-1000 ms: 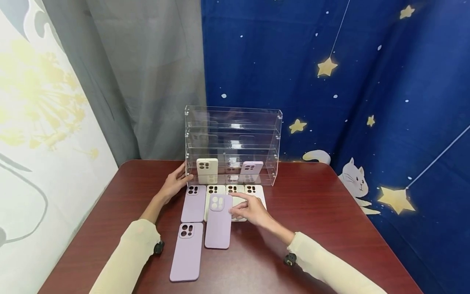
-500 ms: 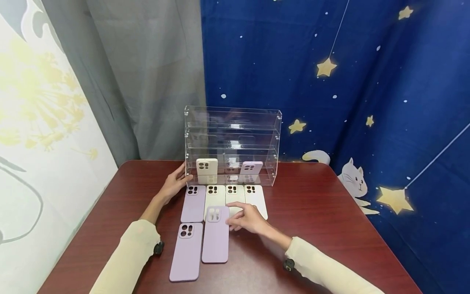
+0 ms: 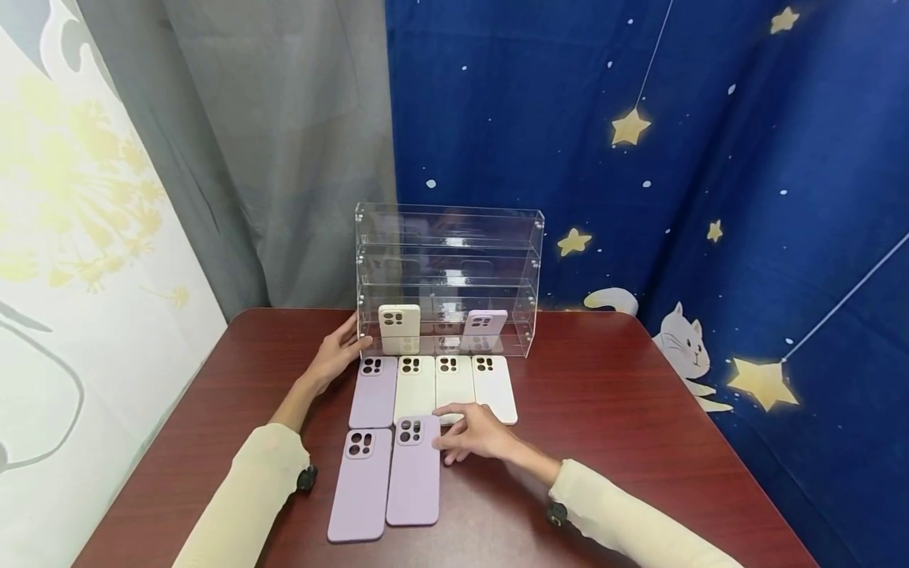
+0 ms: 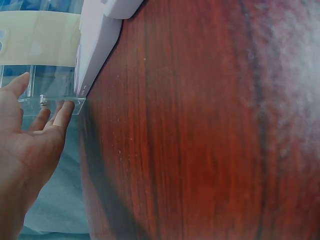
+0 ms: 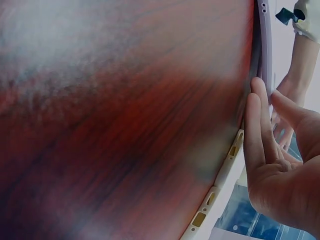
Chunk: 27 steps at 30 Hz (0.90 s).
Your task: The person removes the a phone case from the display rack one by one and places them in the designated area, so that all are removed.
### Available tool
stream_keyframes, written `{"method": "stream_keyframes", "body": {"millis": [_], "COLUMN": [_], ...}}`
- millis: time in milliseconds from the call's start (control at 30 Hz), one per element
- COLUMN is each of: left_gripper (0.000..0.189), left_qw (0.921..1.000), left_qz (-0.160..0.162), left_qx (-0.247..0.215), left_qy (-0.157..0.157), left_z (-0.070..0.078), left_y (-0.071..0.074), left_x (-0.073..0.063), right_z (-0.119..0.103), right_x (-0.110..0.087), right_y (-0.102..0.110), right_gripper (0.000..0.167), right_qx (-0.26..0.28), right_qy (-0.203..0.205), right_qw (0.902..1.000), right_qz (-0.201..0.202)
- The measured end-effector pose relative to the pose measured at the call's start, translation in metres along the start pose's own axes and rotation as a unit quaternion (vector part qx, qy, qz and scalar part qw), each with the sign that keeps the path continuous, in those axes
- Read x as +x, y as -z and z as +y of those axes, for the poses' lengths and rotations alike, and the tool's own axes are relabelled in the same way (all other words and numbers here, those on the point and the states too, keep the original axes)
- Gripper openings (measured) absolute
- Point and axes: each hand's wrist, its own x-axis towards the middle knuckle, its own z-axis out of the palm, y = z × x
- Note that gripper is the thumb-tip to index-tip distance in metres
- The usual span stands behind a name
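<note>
My right hand [image 3: 477, 431] pinches the upper right edge of a light purple phone case [image 3: 413, 481]. That case lies low over the table, beside another purple phone case [image 3: 359, 493] on its left. In the right wrist view, my thumb is on one side of its edge and fingers are on the other. My left hand [image 3: 334, 355] holds the lower left side of a clear acrylic display rack [image 3: 449, 260], thumb at the front. A cream phone case [image 3: 400, 327] and a purple phone case [image 3: 486, 327] stand on the rack's bottom tier.
A row lies flat before the rack: one purple phone case [image 3: 373, 398] at left, then three whitish ones, the last a white phone case [image 3: 495, 394]. They rest on a reddish-brown table [image 3: 604, 442]. Curtains [image 3: 319, 158] hang behind the table.
My right hand has brought the purple phone case toward the front edge and down, from over the white cases to beside the other purple one. My left hand stays at the rack.
</note>
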Motion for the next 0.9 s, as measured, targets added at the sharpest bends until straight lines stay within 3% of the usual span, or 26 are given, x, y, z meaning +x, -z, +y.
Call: {"method": "stream_keyframes", "body": {"millis": [267,567,700,900], "left_gripper": [0.075,0.076,0.074,0.075], "left_qw": [1.0000,0.9996,0.9994,1.0000], "left_qz": [-0.001,-0.008,-0.007,0.002], "left_qx": [0.001,-0.025,-0.034,-0.006], "left_qy": [-0.004,0.007,0.004,0.001], "left_z": [0.005,0.029,0.024,0.004], "left_y": [-0.001,-0.003,-0.004,-0.002], "left_x": [-0.003,-0.014,-0.011,-0.003], "right_z": [0.001,0.007,0.011,0.013], "right_x": [-0.002,0.000,0.000,0.001], "right_y": [-0.002,-0.002,-0.002,-0.003], "right_gripper": [0.051,0.045,0.042,0.043], "right_qx": [-0.004,-0.020,-0.029,-0.026], "right_qy": [0.001,-0.005,0.005,0.012], "right_qw": [0.9999,0.9995,0.9993,0.9994], "right_qz": [-0.016,-0.023,-0.023,-0.018]}}
